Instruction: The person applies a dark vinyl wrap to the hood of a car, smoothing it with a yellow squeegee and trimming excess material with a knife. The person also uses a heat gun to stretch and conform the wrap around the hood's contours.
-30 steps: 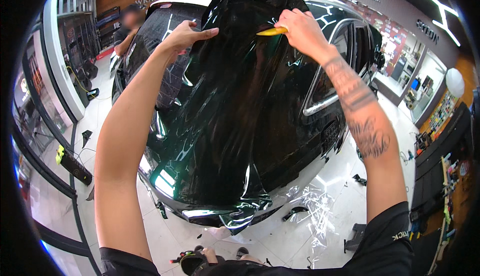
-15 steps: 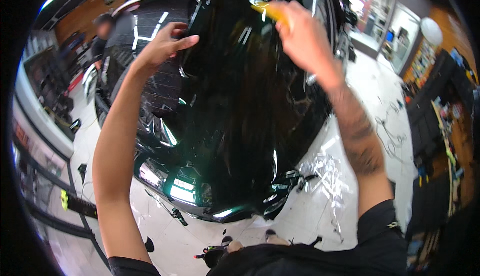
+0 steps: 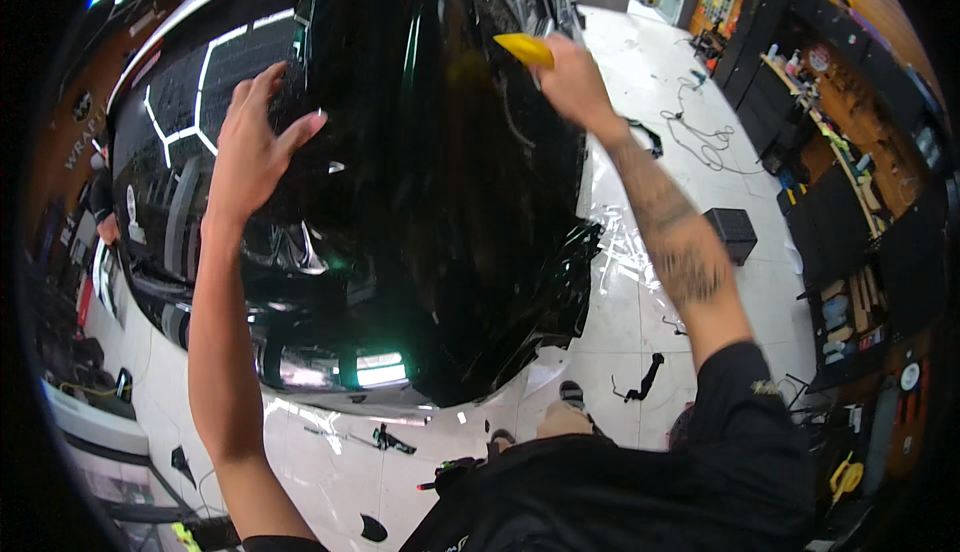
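A dark, glossy film (image 3: 430, 222) lies over the bodywork of a car in front of me, wrinkled in places and ragged along its right edge. My right hand (image 3: 575, 82) is closed around a yellow squeegee (image 3: 522, 49), whose narrow end points left over the film's upper right part. Whether the squeegee touches the film, I cannot tell. On the other side, my left hand (image 3: 250, 147) is held above the film's left edge, beside the car's dark window (image 3: 180, 112). Its thumb and fingers are spread, with nothing between them.
Black shelving (image 3: 800, 102) with tools runs along the right wall. A black box (image 3: 731, 235), a loose cable (image 3: 700, 137) and black trim pieces (image 3: 645, 377) lie on the pale tiled floor. Beyond the car, at far left, part of another person (image 3: 103, 202) shows.
The view has shifted, bringing more of the right-hand shelving in. My left hand has moved left and lower in the picture, fingers spread wider. The squeegee also sits lower, still in my right hand.
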A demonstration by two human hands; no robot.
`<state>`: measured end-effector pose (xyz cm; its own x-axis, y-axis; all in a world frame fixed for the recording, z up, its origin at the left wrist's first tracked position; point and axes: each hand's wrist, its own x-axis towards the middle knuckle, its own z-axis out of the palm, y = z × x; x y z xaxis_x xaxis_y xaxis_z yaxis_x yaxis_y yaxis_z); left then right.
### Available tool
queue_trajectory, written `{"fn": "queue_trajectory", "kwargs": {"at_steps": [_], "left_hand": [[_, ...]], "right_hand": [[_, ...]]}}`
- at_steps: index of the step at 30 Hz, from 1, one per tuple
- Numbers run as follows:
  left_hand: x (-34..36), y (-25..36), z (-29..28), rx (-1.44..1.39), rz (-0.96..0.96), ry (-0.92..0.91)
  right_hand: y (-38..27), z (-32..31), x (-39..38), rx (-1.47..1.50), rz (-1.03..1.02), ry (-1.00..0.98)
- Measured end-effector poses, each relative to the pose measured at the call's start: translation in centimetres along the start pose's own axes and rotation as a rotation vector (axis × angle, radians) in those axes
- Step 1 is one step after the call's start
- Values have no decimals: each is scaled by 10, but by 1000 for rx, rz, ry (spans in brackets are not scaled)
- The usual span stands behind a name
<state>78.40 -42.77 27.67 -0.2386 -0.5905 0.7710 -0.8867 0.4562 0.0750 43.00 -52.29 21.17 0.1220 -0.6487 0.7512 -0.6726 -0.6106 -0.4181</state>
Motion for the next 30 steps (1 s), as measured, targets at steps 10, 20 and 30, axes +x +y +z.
{"fn": "queue_trajectory", "kwargs": {"at_steps": [10, 20, 30], "left_hand": [[-90, 93, -9, -263, -126, -168], [-92, 98, 17, -187, -78, -173], [36, 184, 171, 202, 405, -1057]], "right_hand": [[-83, 35, -198, -57, -183, 137], [-130, 22, -273, 73, 10, -54], [41, -24, -203, 304, 304, 241]]}}
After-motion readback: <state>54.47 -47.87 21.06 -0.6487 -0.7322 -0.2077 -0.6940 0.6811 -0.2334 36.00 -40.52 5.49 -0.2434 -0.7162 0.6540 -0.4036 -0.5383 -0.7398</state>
